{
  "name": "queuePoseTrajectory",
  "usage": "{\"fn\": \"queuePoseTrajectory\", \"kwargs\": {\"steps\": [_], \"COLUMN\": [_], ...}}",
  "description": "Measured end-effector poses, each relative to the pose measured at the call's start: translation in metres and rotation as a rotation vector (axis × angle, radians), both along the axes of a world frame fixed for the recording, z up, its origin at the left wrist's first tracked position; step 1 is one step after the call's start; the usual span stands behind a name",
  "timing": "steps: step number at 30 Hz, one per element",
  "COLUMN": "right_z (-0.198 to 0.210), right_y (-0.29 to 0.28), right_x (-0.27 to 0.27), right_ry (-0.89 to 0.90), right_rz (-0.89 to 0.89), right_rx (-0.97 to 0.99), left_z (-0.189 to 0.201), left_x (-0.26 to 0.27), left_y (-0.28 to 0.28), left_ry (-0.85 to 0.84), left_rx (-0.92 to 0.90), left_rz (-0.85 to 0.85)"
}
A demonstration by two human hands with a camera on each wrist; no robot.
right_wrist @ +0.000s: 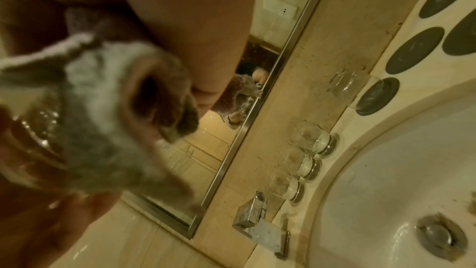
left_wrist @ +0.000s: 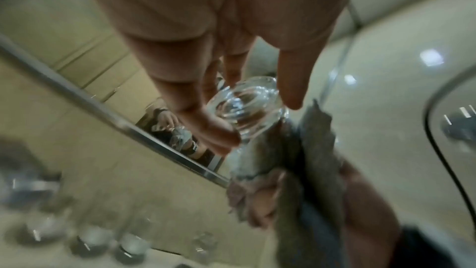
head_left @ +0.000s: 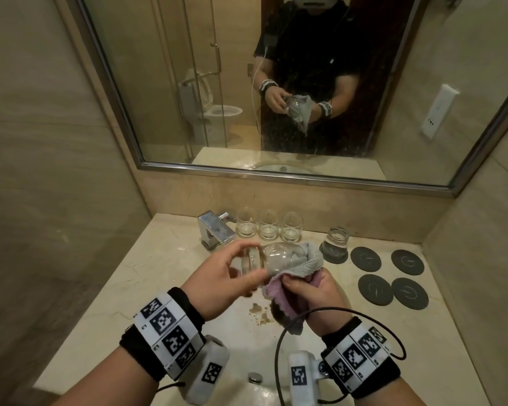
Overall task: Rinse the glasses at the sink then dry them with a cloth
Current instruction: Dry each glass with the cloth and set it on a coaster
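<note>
Above the sink, a clear glass (head_left: 276, 256) lies on its side between my hands. My left hand (head_left: 247, 268) pinches its thick base (left_wrist: 247, 105) between fingers and thumb. A grey and pink cloth (head_left: 305, 262) is stuffed into the glass's mouth and wraps its rim. My right hand (head_left: 308, 291) grips the cloth, with the loose end hanging below. In the right wrist view the cloth (right_wrist: 103, 113) fills the near field and the glass (right_wrist: 38, 131) shows at the left. The left wrist view shows the cloth (left_wrist: 316, 150) trailing from the glass.
Three upright glasses (head_left: 269, 225) stand in a row behind the chrome faucet (head_left: 216, 230). Another glass (head_left: 336, 238) sits on a coaster to their right. Several black coasters (head_left: 408, 262) lie on the counter to the right. The sink basin (right_wrist: 386, 180) with its drain (head_left: 255, 377) lies below my hands. A mirror (head_left: 276, 83) covers the wall.
</note>
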State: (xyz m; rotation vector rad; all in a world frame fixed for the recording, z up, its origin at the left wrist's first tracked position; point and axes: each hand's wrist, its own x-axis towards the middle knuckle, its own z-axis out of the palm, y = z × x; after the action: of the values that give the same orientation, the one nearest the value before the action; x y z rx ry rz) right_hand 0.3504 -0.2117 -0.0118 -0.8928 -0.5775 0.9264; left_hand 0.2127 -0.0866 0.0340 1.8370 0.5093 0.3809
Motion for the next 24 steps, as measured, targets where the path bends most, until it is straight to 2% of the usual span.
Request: {"fn": "queuePoseTrajectory", "kwargs": {"steps": [2, 3, 4, 7, 8, 9, 11, 13, 14, 15, 16, 18, 19, 20, 21, 24], "right_z": [0.001, 0.001, 0.001, 0.001, 0.002, 0.002, 0.003, 0.004, 0.004, 0.004, 0.005, 0.007, 0.007, 0.008, 0.007, 0.007], "right_y": [0.002, 0.003, 0.004, 0.006, 0.006, 0.005, 0.005, 0.005, 0.006, 0.006, 0.007, 0.006, 0.005, 0.005, 0.004, 0.004], "right_x": [0.001, 0.001, 0.001, -0.001, -0.002, -0.003, -0.004, -0.004, -0.005, -0.005, -0.006, -0.008, -0.009, -0.01, -0.011, -0.009], "right_ry": [0.044, 0.055, 0.058, 0.038, 0.028, 0.021, 0.022, 0.044, 0.063, 0.074, 0.072, 0.058, 0.046, 0.031, 0.018, 0.017], "right_rz": [-0.017, -0.027, -0.031, -0.012, -0.008, -0.009, -0.016, -0.039, -0.046, -0.046, -0.039, -0.031, -0.032, -0.035, -0.042, -0.077], "right_rx": [-0.013, -0.022, -0.027, -0.015, -0.014, -0.016, -0.015, -0.012, -0.004, 0.003, 0.01, 0.023, 0.026, 0.026, 0.024, 0.007], "left_z": [0.0, -0.001, -0.001, 0.003, 0.002, 0.002, 0.002, 0.001, 0.0, 0.0, 0.001, 0.006, 0.006, 0.005, 0.005, 0.002], "left_x": [-0.002, -0.002, -0.001, 0.002, 0.003, 0.003, 0.0, -0.004, -0.004, -0.004, -0.003, -0.001, 0.0, 0.001, 0.0, -0.007], "left_y": [0.0, 0.0, 0.0, 0.0, 0.002, 0.003, 0.002, 0.003, 0.002, 0.001, 0.0, -0.003, -0.003, -0.003, -0.003, -0.003], "left_ry": [0.02, 0.027, 0.033, 0.053, 0.06, 0.057, 0.033, 0.031, 0.044, 0.045, 0.05, 0.065, 0.068, 0.061, 0.043, 0.031], "left_rx": [0.294, 0.32, 0.261, -0.14, -0.217, -0.22, -0.078, 0.198, 0.268, 0.251, 0.144, -0.187, -0.295, -0.306, -0.244, 0.181], "left_rz": [-0.059, -0.056, -0.032, 0.092, 0.12, 0.126, 0.083, 0.012, 0.001, 0.01, 0.031, 0.08, 0.107, 0.123, 0.129, 0.056]}}
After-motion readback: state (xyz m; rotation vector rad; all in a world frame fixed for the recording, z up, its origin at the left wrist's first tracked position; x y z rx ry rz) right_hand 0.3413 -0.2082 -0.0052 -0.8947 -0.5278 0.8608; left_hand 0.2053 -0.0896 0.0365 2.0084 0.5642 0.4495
